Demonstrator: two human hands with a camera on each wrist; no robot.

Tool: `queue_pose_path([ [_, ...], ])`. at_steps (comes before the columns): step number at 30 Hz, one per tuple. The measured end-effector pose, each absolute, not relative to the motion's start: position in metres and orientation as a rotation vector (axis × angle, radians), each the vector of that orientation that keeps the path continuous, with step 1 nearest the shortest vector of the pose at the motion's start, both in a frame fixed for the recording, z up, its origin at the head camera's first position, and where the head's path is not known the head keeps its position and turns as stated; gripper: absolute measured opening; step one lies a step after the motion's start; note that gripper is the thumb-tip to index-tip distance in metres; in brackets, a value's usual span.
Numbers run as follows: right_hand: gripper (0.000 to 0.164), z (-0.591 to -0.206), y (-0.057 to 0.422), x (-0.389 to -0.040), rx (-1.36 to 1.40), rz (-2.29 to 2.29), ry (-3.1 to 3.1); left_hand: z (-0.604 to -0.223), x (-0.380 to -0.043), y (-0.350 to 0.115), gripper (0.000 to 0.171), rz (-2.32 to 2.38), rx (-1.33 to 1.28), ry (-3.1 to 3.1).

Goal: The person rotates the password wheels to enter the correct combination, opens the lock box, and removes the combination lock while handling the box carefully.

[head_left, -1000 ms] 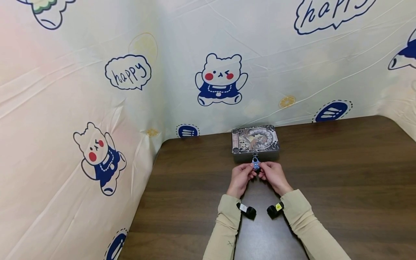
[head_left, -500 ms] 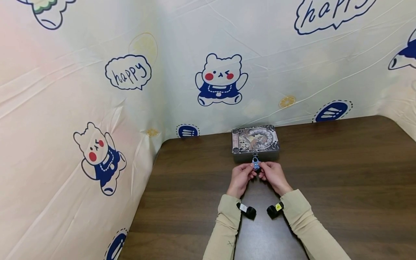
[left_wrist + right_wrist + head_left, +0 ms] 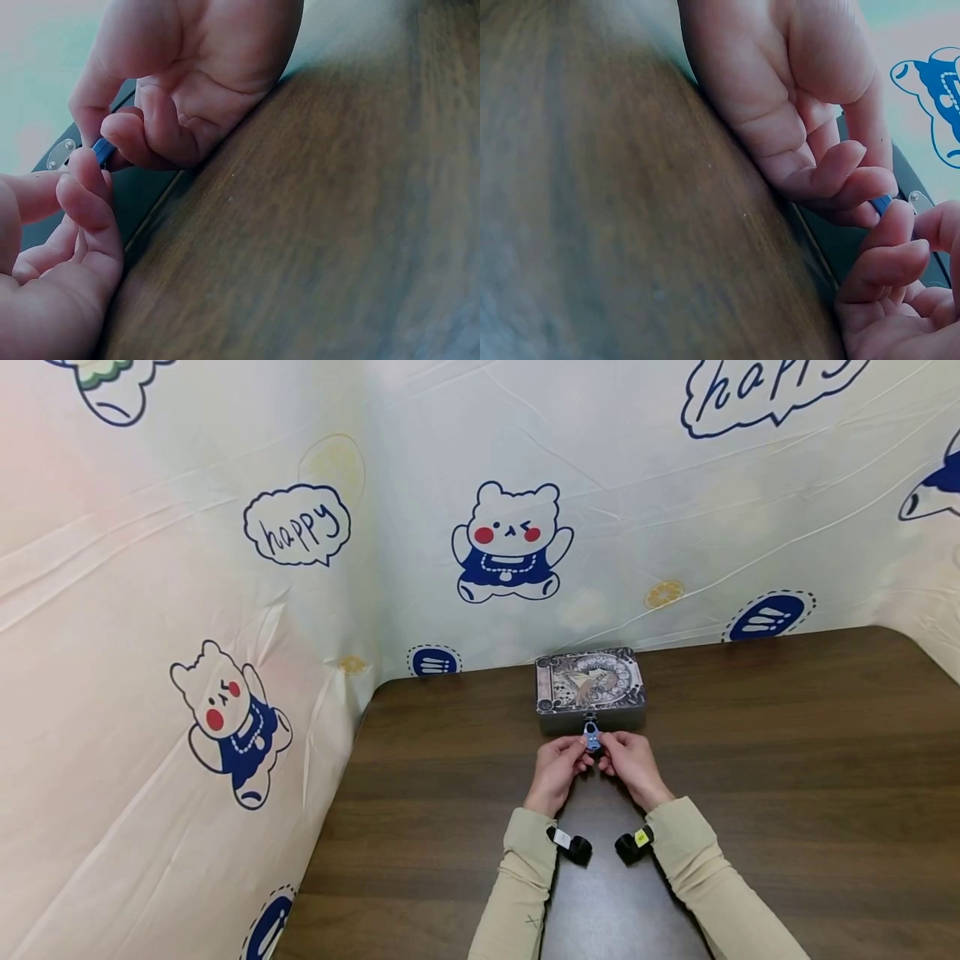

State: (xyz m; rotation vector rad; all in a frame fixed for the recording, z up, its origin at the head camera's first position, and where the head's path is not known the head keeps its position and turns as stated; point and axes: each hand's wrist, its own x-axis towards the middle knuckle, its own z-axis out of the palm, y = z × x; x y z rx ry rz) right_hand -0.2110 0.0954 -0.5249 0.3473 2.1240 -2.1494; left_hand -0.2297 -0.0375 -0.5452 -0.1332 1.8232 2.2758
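A small blue padlock (image 3: 592, 737) hangs at the front clasp of a dark tin box (image 3: 590, 681) with an ornate printed lid, which is shut. My left hand (image 3: 553, 770) pinches the padlock's left side between thumb and fingers. From the other side my right hand (image 3: 634, 768) pinches it too, the fingertips of both hands nearly meeting. In the left wrist view only a sliver of the blue padlock (image 3: 103, 150) shows between the fingers, beside a riveted metal plate (image 3: 61, 154) on the box. Fingers hide most of the padlock (image 3: 882, 203) in the right wrist view.
The box stands near the back edge of a brown wooden table (image 3: 780, 760). Behind it hangs a pale curtain (image 3: 420, 552) printed with cartoon bears, which also runs down the table's left side. A small black camera sits on each wrist.
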Motion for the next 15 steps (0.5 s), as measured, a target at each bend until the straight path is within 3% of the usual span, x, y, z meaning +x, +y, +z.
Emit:
queue_pose_path([
  [15, 0.026, -0.5227, 0.0953, -0.2098, 0.366, -2.164, 2.086, -0.5429, -0.2281, -0.0371, 0.020, 2.277, -0.148, 1.824],
])
